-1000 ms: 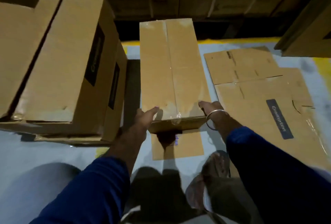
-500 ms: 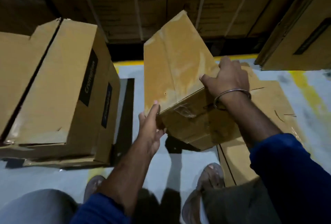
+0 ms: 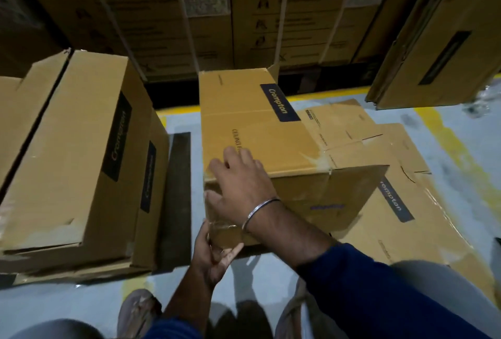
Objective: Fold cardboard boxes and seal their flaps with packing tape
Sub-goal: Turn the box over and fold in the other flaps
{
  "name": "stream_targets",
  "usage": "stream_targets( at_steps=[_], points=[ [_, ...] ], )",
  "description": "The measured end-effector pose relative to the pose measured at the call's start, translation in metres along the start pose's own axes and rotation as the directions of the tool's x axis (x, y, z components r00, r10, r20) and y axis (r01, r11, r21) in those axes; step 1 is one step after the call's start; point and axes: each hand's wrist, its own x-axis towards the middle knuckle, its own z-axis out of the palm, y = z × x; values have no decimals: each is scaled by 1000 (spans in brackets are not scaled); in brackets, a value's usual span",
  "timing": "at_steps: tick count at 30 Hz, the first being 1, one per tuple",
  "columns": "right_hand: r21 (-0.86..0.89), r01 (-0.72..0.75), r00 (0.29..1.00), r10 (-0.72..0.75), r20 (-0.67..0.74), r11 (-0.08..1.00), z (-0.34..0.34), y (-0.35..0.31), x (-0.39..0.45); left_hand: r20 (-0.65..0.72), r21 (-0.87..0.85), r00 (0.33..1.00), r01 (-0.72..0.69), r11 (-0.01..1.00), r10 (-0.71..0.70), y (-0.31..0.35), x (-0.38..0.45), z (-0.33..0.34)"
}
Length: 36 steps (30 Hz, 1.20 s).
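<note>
The cardboard box (image 3: 260, 132) now lies on its long side on the grey floor (image 3: 433, 127), just beside the pile of boxes at the left. One second ago its taped seam faced up; since then it was tipped over, so a printed side is on top and the taped end faces the person. I judge this end as finished, and the far end, where a flap stands open, seems to be the next one to close.

The right hand (image 3: 238, 186) lies spread on the near top edge, fingers mostly straight, pressing and not grasping. The left hand (image 3: 214, 252) is below, its fingers curled around the near bottom corner of the box, where clear tape shines.

A dark label on the box reads "Crompton". The same word is on the left stacked box (image 3: 81, 165) and, partly hidden, on the flattened cardboard (image 3: 401, 203) at the right. Black letters starting "CEILING" run under the right hand.
</note>
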Motion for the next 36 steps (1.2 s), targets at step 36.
stream_targets(
  at_steps=[36],
  points=[
    [-7,-203,978,202,-56,979,-122,96,-23,140,714,551,-632,301,823,136,-172,79]
  ],
)
